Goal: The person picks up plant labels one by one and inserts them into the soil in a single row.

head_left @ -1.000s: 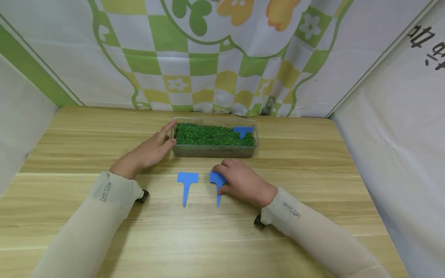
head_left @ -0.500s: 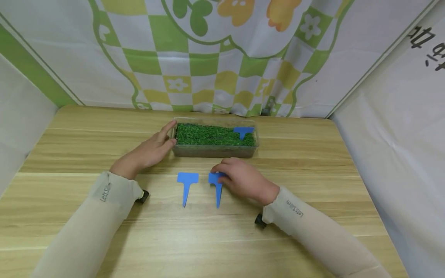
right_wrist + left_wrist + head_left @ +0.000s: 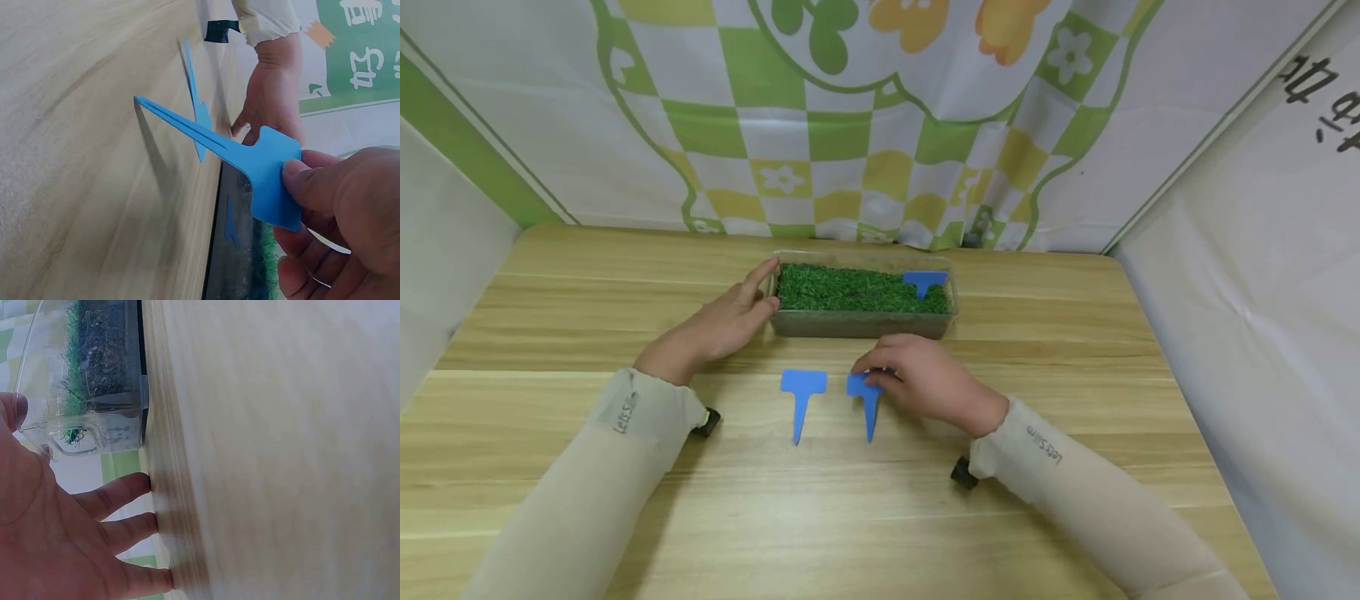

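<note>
Three blue plant tags are in play on this wooden table (image 3: 1075, 350): one tag stuck upright (image 3: 925, 283) in the fake grass at the right end of the clear tray (image 3: 859, 323), one spare tag (image 3: 802, 398) lying flat on the wood in front of the tray, and one held tag (image 3: 863, 398) just to the right of the spare one. The right hand (image 3: 925, 377) has the held tag pinched by its wide head, thumb on top and fingers curled underneath, and in the right wrist view the held tag (image 3: 250, 159) is clearly tilted, head lifted off the wood while the pointy tip looks like it's touching the table surface or very nearly, casting a thin shadow there. The left hand (image 3: 722, 323) sits at the left end of the tray with its fingers pretty much straight, thumb up along the short wall and the other fingertips on or just above the table beside it, so it's steadying the tray rather than wrapping around anything. In the left wrist view the left hand (image 3: 56, 544) shows its palm facing the tray's end wall, and you can see the green grass and dark soil through the clear plastic. Both arms wear beige sleeves (image 3: 625, 417), and a green and yellow checkered cloth (image 3: 850, 125) hangs behind the table.
</note>
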Demonstrator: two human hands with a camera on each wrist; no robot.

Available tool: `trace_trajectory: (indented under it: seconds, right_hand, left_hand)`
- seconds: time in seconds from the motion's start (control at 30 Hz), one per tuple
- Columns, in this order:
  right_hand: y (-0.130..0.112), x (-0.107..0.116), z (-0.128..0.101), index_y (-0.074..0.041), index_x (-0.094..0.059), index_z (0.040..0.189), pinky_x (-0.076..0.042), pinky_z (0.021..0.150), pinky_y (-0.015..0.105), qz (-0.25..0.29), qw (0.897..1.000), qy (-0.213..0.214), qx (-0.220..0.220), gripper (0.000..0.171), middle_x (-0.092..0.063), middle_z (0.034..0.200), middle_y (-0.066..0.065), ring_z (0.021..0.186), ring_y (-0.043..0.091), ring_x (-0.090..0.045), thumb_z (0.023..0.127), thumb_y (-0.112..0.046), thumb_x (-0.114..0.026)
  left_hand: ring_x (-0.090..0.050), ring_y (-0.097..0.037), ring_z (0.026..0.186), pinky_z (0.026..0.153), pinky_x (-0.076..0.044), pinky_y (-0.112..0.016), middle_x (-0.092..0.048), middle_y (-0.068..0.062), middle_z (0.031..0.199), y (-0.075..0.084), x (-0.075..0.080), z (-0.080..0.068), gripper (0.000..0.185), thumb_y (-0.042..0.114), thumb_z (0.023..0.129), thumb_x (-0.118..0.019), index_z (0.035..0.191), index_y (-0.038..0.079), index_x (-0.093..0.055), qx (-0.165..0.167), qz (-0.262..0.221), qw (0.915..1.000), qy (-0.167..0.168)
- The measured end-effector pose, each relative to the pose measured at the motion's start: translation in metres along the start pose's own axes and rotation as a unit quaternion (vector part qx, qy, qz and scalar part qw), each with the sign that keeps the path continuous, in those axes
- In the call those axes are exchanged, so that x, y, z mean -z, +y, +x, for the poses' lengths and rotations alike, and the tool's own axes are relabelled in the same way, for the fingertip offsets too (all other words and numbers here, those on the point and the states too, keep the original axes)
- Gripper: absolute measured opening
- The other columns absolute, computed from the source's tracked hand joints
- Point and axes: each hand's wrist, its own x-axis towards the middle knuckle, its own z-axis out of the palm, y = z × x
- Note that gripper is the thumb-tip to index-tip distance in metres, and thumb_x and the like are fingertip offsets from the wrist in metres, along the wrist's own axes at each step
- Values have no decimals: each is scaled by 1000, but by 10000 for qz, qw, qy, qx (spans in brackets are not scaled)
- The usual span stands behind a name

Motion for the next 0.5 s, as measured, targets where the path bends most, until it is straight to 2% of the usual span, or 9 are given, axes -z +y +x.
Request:
trace_trajectory:
  seconds: [0.27,0.5]
  right_hand:
    - [0,13,-1,-18,-74,114,-52,78,23,251,9992,234,-201,19,-69,103,-8,89,4,-62,98,-15,-66]
    - [1,30,3,-18,-74,114,-51,75,23,254,9980,559,-169,19,-68,102,-7,84,3,-58,99,-14,-64]
  left_hand:
    - [-23,-48,148,112,-18,-74,-14,-22,166,-1,-1,-1,63,54,106,-24,155,50,16,-79,39,10000,10]
    - [-24,-49,147,112,-19,-74,-20,-25,163,-1,-1,0,63,56,106,-23,154,50,16,-61,89,9999,38]
